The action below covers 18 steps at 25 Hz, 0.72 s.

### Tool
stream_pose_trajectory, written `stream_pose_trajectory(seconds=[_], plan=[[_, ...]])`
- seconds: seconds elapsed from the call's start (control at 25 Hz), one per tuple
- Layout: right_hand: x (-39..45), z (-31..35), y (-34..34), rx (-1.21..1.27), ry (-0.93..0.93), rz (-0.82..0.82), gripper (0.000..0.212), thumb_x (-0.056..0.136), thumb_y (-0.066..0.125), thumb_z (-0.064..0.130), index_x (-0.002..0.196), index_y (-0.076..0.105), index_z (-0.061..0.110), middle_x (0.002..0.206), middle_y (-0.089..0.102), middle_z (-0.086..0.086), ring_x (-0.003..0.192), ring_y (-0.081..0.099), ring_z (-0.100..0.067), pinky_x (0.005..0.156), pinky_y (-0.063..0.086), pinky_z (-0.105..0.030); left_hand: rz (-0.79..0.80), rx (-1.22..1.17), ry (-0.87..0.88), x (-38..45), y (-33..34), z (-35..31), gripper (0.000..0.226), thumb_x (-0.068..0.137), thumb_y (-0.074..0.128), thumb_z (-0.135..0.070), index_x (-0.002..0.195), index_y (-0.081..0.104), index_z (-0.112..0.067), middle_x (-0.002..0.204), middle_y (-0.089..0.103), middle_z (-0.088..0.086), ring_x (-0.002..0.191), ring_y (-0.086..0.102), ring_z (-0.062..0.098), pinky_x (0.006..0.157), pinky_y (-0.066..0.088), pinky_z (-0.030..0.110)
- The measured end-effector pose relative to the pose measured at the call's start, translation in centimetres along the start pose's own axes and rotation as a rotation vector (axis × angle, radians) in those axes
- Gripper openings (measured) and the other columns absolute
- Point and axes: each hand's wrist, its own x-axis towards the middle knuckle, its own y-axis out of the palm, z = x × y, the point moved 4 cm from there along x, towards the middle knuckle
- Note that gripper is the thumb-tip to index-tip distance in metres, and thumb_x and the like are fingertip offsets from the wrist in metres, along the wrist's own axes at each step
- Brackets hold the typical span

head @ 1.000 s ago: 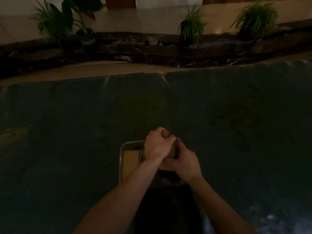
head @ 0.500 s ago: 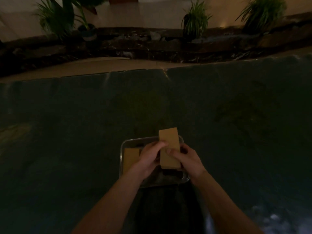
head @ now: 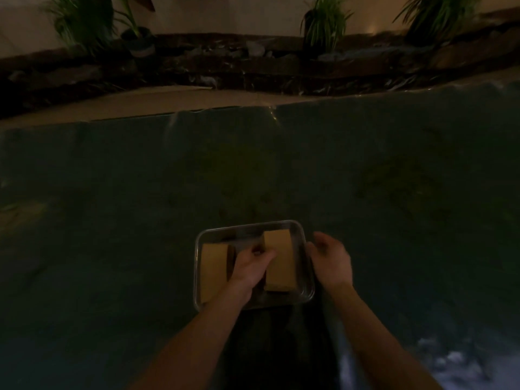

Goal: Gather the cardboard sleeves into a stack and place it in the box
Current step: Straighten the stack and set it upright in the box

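Stack of cardboard sleeves (head: 280,260) is pinched inside the box (head: 305,296) by the left hand (head: 250,267); right hand (head: 332,260), just beside, is spread loose.

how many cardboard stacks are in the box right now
2. One stack lies in the left half of the box; the other stack is in the right half, with the left hand on it. More could be hidden under the hand.

box interior: crowded by two cardboard stacks (head: 280,260) (head: 213,270) and left hand (head: 250,270)
right rim (head: 305,249): flanked by right hand (head: 330,261)
cloth (head: 281,170) beyond: unobstructed
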Motion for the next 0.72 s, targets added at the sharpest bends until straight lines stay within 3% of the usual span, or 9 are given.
stream_pose_trajectory(seconds=[0.08,0.2,0.36,0.56,0.72], plan=[[0.6,-1.2,0.8,0.054,0.074,0.148,0.021,0.095,0.06,0.027,0.112,0.07,0.022,0.108,0.073,-0.001,0.089,0.069,-0.014,0.087,0.057,-0.037,-0.021,0.03,-0.004,0.9,0.6,0.8,0.039,0.085,0.07,-0.034,0.12,0.054,-0.033,0.119,0.055,-0.004,0.113,0.053,0.022,0.103,0.045,0.047],[1.1,-1.5,0.8,0.076,0.066,0.164,0.008,0.094,0.062,0.026,0.093,0.069,0.031,0.09,0.074,0.006,0.073,0.07,-0.008,0.073,0.063,-0.039,-0.059,0.053,-0.013,1.6,1.3,1.7,0.05,0.085,0.07,-0.03,0.129,0.046,-0.032,0.11,0.048,-0.01,0.11,0.047,0.017,0.096,0.042,0.039],[1.4,-1.7,0.9,0.086,0.047,0.173,0.014,0.094,0.062,0.026,0.085,0.065,0.038,0.087,0.072,0.01,0.069,0.07,-0.005,0.069,0.063,-0.035,-0.1,0.03,-0.018,2.1,2.5,2.6,0.051,0.086,0.069,-0.029,0.132,0.047,-0.032,0.111,0.048,-0.012,0.101,0.044,0.012,0.084,0.038,0.035],[1.5,-1.9,1.2,0.097,0.049,0.193,0.014,0.094,0.062,0.026,0.088,0.064,0.039,0.094,0.07,0.009,0.085,0.069,-0.009,0.075,0.062,-0.037,-0.131,0.032,-0.012,2.5,3.7,2.7,0.047,0.088,0.068,-0.032,0.132,0.053,-0.026,0.128,0.06,0.001,0.111,0.056,0.021,0.084,0.043,0.033],[1.7,-1.9,1.0,0.101,0.045,0.189,0.012,0.094,0.062,0.025,0.089,0.065,0.036,0.091,0.07,0.007,0.08,0.069,-0.01,0.068,0.063,-0.036,-0.185,0.144,-0.027,2.6,4.6,2.6,0.026,0.091,0.062,-0.036,0.116,0.059,-0.029,0.116,0.055,-0.003,0.109,0.053,0.02,0.088,0.041,0.035]])
